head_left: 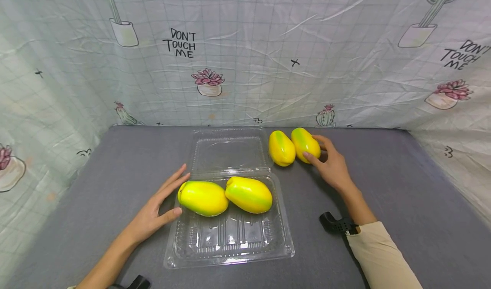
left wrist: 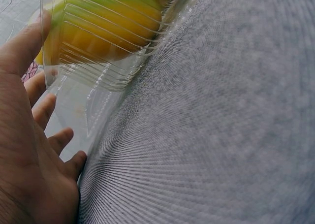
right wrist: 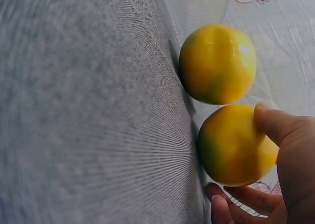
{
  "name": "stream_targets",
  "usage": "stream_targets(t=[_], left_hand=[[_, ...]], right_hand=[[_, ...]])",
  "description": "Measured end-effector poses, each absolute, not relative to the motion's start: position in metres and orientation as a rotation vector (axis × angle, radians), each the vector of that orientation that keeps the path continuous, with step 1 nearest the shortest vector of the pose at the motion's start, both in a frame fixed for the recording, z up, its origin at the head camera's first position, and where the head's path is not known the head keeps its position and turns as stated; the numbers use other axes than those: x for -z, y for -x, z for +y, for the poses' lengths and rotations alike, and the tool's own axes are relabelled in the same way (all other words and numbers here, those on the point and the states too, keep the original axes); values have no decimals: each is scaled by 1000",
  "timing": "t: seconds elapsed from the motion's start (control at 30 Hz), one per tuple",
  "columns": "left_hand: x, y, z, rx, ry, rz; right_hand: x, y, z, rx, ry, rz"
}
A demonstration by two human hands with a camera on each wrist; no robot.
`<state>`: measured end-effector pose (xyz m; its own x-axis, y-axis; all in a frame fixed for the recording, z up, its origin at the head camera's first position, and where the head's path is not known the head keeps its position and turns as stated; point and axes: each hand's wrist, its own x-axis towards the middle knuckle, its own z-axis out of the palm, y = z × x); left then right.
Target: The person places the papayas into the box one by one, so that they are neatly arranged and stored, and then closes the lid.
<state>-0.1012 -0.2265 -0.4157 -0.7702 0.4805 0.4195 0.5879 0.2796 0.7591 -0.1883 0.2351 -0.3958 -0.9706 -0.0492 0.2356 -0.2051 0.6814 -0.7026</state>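
Two yellow-green papayas lie side by side in a clear plastic clamshell box (head_left: pixel 230 255): the left papaya (head_left: pixel 203 198) and the right papaya (head_left: pixel 249 195). My left hand (head_left: pixel 157 210) is at the box's left wall, fingers spread and fairly straight; the left wrist view shows the thumb and fingertips at the ribbed plastic. Behind and to the right of the box, two more papayas stand on the table. My right hand (head_left: pixel 333 165) holds the outer papaya (head_left: pixel 305 146) between thumb and fingers, also seen in the right wrist view. Close beside it is the inner papaya (head_left: pixel 281 149).
The box's lid (head_left: pixel 230 154) lies folded back, flat on the grey tabletop (head_left: pixel 126 165). A printed cloth (head_left: pixel 253 84) hangs behind and along the sides of the table. A black wrist mount (head_left: pixel 337 224) sits on the right forearm.
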Motion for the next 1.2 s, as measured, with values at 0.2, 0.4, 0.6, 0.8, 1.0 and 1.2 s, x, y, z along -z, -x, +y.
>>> stream_targets(t=[0.2, 0.4, 0.6, 0.8, 1.0, 1.2], left_hand=[[415, 101, -227, 1511, 1013, -2429], [415, 101, -227, 1501, 1009, -2430], [415, 100, -227, 1501, 989, -2446], [414, 101, -227, 1509, 980, -2455], [414, 102, -227, 1511, 980, -2458], [415, 102, -228, 1509, 971, -2472]], right_hand=[[390, 185, 236, -1203, -160, -2755], [385, 183, 237, -1230, -166, -2780], [381, 184, 239, -1199, -163, -2818], [382, 184, 239, -1157, -157, -2846], [382, 184, 240, -1150, -156, -2822], [381, 184, 241, -1144, -164, -2777]])
